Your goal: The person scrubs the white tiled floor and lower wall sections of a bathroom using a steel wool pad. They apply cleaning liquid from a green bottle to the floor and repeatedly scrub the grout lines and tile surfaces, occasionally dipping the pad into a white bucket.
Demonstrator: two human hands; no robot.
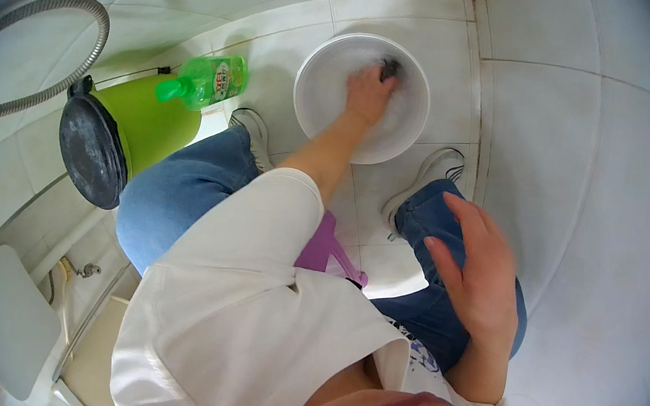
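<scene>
Left hand point(369, 96) meets a small dark item point(390, 68) inside the white basin point(302, 107), pinch or mere touch indeterminable; right hand point(482, 287) is empty, fingers apart. The item is probably light, soft, slippery, best gripped mid-body.

Bright, diffuse light with soft shadows left of the white plastic basin point(308, 100) and behind the metal shower hose point(78, 1); focus is mostly sharp, while fisheye distortion bends the wall tiles point(626, 214) toward black corners.

We can't ID the dark item point(390, 68), partly hidden by L hand point(368, 96); white top point(227, 264) covers pt of purple thing point(317, 249); hose point(102, 34) cut off at L rim.
</scene>
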